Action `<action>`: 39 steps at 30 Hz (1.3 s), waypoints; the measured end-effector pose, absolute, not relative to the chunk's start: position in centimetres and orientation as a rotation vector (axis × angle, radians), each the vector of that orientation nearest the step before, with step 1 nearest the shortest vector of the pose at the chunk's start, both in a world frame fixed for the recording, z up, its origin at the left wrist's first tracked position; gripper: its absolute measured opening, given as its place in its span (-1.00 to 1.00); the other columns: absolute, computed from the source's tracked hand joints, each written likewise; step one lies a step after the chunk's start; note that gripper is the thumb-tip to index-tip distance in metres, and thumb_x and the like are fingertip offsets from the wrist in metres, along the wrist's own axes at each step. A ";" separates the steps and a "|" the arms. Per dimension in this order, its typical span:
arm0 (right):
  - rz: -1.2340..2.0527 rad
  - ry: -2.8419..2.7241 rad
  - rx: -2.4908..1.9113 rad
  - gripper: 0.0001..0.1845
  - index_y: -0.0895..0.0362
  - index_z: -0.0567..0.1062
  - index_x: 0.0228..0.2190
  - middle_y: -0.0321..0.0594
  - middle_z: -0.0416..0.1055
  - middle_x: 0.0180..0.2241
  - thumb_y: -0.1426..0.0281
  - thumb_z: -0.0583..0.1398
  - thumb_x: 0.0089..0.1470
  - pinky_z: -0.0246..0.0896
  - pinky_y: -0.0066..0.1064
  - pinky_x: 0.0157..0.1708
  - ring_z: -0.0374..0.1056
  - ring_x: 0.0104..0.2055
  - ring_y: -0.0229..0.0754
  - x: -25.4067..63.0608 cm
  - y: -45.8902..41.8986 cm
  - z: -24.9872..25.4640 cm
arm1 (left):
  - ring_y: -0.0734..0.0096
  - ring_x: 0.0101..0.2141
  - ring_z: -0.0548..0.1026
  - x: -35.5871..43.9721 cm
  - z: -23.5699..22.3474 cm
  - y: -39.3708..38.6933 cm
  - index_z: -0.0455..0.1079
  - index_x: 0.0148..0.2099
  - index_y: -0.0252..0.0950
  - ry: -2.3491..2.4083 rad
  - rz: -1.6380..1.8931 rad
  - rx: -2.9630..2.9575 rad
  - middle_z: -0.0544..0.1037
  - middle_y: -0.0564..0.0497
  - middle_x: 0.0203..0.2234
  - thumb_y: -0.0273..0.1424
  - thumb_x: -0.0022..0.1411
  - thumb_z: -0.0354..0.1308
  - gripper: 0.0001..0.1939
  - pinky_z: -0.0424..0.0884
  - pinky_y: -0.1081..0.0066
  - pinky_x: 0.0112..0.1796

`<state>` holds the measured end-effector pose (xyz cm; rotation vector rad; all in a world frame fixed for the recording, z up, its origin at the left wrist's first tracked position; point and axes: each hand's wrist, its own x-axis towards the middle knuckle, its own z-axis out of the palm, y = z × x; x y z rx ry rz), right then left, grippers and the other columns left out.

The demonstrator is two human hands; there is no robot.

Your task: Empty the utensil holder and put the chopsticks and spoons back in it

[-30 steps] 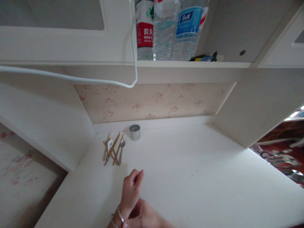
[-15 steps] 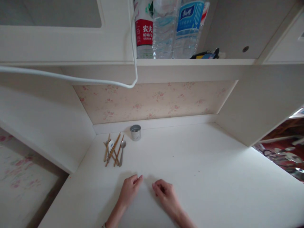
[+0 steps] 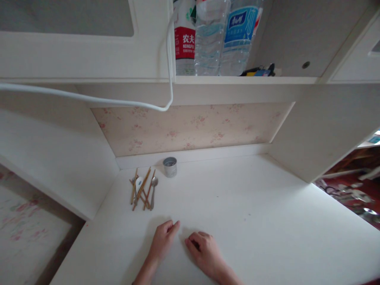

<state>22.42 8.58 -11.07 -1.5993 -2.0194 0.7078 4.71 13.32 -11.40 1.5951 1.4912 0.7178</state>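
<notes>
Both of my hands rest near the front of the white desktop (image 3: 255, 237). My left hand (image 3: 163, 239) is loosely curled into a fist with its thumb pointing forward, and nothing shows in it. Beside it on the right, a little apart, my right hand (image 3: 204, 253) is curled too, also with nothing visible inside. Beyond my left hand lies a loose heap of wooden chopsticks (image 3: 142, 189). A white spoon (image 3: 139, 182) lies among them, and a metal spoon (image 3: 154, 182) is on the heap's right side. Behind stands a grey metal holder (image 3: 170, 169) with small holes, upright.
A shelf (image 3: 246, 80) overhangs the desk, holding plastic water bottles (image 3: 209, 43) and small dark items. A white cable (image 3: 118, 103) hangs in front of the cabinet. Side panels (image 3: 326, 126) flank the desk. Cluttered objects (image 3: 350, 194) show beyond the right panel.
My right hand has shifted slightly toward me and left, its fingers still curled. My left hand has barely moved. The utensils and holder lie as before; the view has tilted slightly.
</notes>
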 end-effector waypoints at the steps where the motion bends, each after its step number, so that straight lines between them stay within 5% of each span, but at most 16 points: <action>1: 0.678 -2.042 -1.605 -0.69 0.10 0.47 -0.49 -0.28 0.47 -0.49 0.31 0.06 0.23 0.01 -0.48 -0.43 0.35 -0.43 -0.27 22.4 8.5 -11.1 | 0.49 -0.53 0.06 4.7 -11.4 13.3 -0.07 -0.54 -0.21 1.491 0.721 1.596 -0.02 0.19 -0.62 0.00 0.23 -0.06 -0.52 0.01 0.45 -0.46; 32: 0.604 -2.141 -1.625 -0.68 0.07 0.49 -0.45 -0.30 0.49 -0.46 0.29 0.03 0.26 0.04 -0.47 -0.40 0.39 -0.39 -0.25 22.0 8.7 -11.2 | 0.52 -0.59 0.15 4.4 -11.4 14.5 -0.02 -0.56 -0.22 1.629 0.730 1.794 0.06 0.19 -0.68 -0.03 0.28 -0.11 -0.51 0.08 0.50 -0.52; 36: 0.593 -2.145 -1.635 -0.66 0.06 0.51 -0.44 -0.29 0.49 -0.46 0.29 0.03 0.26 0.04 -0.46 -0.40 0.39 -0.39 -0.24 22.0 8.6 -11.0 | 0.46 -0.56 0.27 2.4 -9.5 17.4 0.13 -0.52 -0.23 1.807 0.729 1.956 0.22 0.15 -0.66 -0.09 0.30 -0.13 -0.58 0.17 0.46 -0.46; 39: 0.594 -2.145 -1.632 -0.65 0.06 0.52 -0.43 -0.28 0.50 -0.46 0.27 0.02 0.27 0.05 -0.46 -0.40 0.40 -0.39 -0.23 22.0 8.6 -10.8 | 0.29 -0.33 0.41 0.4 -7.5 20.7 0.30 -0.38 -0.25 1.868 0.747 2.061 0.45 -0.02 -0.44 -0.15 0.29 -0.09 -0.67 0.27 0.35 -0.25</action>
